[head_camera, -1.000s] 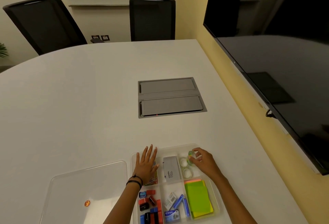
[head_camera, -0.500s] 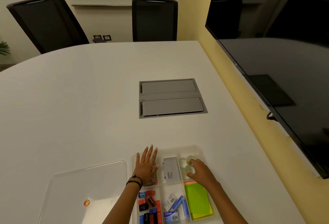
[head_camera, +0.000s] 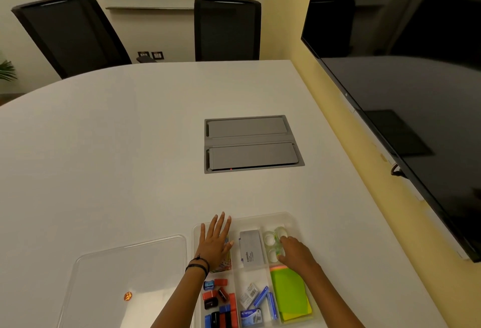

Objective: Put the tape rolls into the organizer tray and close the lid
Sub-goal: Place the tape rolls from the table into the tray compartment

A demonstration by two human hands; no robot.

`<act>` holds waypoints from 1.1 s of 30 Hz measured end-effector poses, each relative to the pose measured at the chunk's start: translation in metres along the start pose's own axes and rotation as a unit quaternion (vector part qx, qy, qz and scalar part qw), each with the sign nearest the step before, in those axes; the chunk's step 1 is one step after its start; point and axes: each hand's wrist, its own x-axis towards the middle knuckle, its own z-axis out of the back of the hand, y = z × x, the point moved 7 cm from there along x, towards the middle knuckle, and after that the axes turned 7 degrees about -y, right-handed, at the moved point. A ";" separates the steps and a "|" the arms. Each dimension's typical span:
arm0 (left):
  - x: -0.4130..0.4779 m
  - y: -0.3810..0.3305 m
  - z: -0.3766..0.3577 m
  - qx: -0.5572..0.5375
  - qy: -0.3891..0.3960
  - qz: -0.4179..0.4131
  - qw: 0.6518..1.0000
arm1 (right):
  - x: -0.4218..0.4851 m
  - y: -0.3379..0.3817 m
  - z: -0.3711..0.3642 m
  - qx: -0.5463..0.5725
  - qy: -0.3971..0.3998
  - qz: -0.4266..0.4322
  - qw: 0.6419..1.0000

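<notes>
Tape rolls (head_camera: 273, 241) flat, holes up, tray (head_camera: 295, 219) far-R

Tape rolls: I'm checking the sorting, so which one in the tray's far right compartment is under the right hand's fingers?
The near roll, at the right hand's fingertips. The two other rolls lie farther away, clear of the hand.

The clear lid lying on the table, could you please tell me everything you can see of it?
The clear lid is a flat rectangular sheet of see-through plastic, as it looks, with rounded corners and a low raised rim. It lies flat on the white table, off the organizer tray and to its left, apart from it. A small round orange sticker sits near its middle. Neither hand touches it: the left hand rests on the tray. Its near edge runs out of frame.
</notes>
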 end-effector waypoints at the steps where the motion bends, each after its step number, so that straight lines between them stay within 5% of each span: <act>1: 0.002 -0.001 0.004 0.003 -0.007 -0.007 1.000 | 0.001 0.000 -0.001 -0.003 0.009 -0.001 1.000; 13: 0.006 -0.001 0.004 0.114 -0.052 -0.023 0.992 | 0.019 0.010 0.012 0.031 -0.021 0.006 0.999; 33: -0.001 -0.003 0.000 0.049 0.006 0.008 0.999 | 0.031 0.016 0.010 0.050 -0.073 -0.002 0.996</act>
